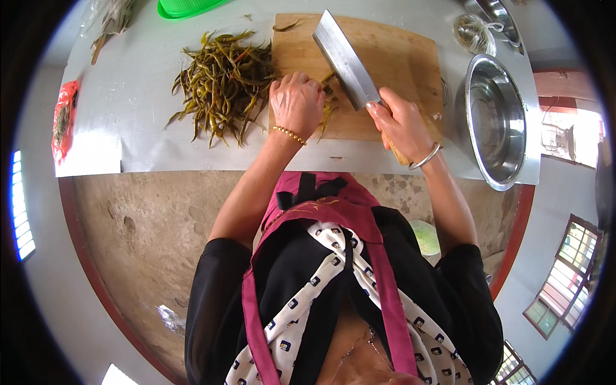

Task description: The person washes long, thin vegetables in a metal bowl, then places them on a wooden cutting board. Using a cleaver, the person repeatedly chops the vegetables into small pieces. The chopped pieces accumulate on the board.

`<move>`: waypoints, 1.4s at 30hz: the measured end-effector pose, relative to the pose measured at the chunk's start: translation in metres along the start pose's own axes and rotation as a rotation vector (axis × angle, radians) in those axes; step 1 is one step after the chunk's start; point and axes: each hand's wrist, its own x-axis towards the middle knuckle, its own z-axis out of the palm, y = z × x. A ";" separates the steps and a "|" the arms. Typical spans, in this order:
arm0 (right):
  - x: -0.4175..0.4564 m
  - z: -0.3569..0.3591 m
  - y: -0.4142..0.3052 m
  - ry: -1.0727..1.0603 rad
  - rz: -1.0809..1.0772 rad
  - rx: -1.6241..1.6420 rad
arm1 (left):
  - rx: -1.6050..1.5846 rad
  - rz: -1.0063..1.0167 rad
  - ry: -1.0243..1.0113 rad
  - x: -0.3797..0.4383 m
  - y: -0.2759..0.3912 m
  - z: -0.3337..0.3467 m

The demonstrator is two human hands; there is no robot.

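My right hand (403,118) grips the wooden handle of a cleaver (346,62). The broad steel blade is raised at a slant over a wooden cutting board (394,53). My left hand (297,103), with a gold bead bracelet at its wrist, curls over the board's left part. Brownish-green chili peppers (328,113) poke out from under its right side, and short cut pieces lie by the blade; the palm is hidden. Left of this hand, a big heap of whole chili peppers (224,84) spreads over the table and touches the board's edge. One lone pepper (287,26) rests at the board's far left corner.
A steel basin (498,120) stands on the white-covered table (144,139) at the right, below a tied plastic bag (474,34). A green plastic basket (190,7) is at the far edge. Leftmost lies a red packet (65,120).
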 end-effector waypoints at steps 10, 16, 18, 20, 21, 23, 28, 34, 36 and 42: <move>0.013 -0.006 -0.022 -0.139 0.021 -0.182 | 0.024 -0.030 -0.054 0.006 -0.001 0.011; 0.013 0.003 -0.010 -0.060 0.085 -0.059 | 0.015 -0.019 -0.031 0.003 -0.002 0.014; 0.010 0.005 0.000 -0.006 0.087 0.063 | 0.002 -0.012 -0.019 0.007 -0.003 0.016; 0.007 0.001 0.005 0.018 0.067 0.116 | 0.014 -0.016 -0.028 0.009 -0.003 0.015; 0.004 -0.001 0.004 0.021 0.052 0.102 | 0.025 -0.024 -0.044 0.012 0.000 0.013; -0.001 -0.004 0.000 0.029 0.023 0.074 | 0.025 -0.039 -0.051 0.013 0.000 0.013; -0.002 -0.006 -0.006 -0.021 -0.003 -0.002 | -0.010 -0.024 -0.013 0.010 -0.005 0.014; 0.006 -0.002 -0.012 -0.083 0.052 -0.066 | -0.029 -0.013 -0.022 0.009 -0.008 0.020; 0.008 0.000 -0.012 -0.077 0.022 -0.162 | 0.017 -0.007 -0.042 0.010 -0.009 0.020; 0.006 0.007 -0.005 -0.033 0.025 -0.168 | 0.058 0.039 -0.136 0.013 -0.010 0.013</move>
